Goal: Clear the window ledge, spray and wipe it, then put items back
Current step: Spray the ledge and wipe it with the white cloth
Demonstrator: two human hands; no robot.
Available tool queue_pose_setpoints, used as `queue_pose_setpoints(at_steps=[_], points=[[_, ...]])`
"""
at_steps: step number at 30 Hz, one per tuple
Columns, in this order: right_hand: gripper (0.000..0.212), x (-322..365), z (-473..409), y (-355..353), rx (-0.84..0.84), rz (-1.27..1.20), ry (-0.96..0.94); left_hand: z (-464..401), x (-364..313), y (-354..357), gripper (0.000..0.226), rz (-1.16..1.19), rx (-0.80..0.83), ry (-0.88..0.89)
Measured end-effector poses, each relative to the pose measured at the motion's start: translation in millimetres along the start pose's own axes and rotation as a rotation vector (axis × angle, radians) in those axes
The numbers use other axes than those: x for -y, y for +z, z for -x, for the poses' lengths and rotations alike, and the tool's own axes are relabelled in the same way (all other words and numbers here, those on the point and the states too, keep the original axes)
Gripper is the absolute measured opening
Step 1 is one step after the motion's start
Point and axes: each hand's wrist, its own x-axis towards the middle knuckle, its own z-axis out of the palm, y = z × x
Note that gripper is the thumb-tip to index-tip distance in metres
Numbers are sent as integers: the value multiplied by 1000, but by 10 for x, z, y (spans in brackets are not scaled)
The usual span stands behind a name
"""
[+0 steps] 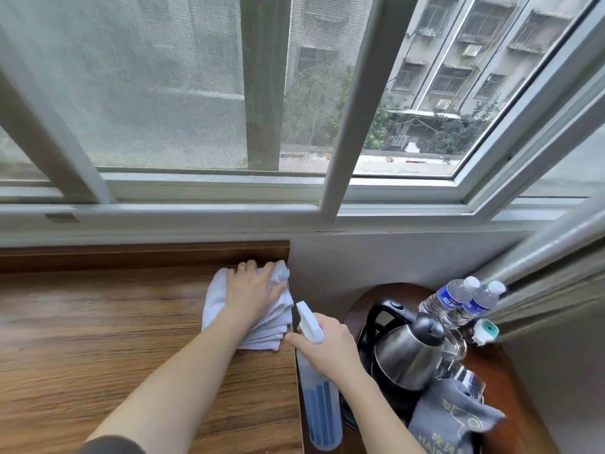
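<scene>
Underhand, folded white cloth on woodgrain ledge

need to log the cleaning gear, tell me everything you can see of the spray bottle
The spray bottle has a white trigger head and a clear, ribbed plastic body with blue liquid in its lower part. The right hand grips it round the neck, forefinger forward along the trigger side. It hangs tilted, nozzle up and pointing toward the white cloth, base toward the camera, in the gap between the wooden ledge and the small round table.

ledge: matt grained wood | cloth: soft white fabric | kettle: brushed steel, black plastic
</scene>
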Motion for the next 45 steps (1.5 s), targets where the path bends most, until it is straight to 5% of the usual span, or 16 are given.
queue_pose_setpoints(at_steps=[18, 31, 45], points=[[45, -18, 468, -31, 47, -37, 0, 1678, 23, -146, 50, 69, -34, 140], [41, -113, 961, -38, 35, -95, -31, 1192, -150, -172, 53, -22, 10, 41], [53, -370, 1088, -38, 73, 7, -96, 1953, -246, -219, 50, 21, -53, 87]])
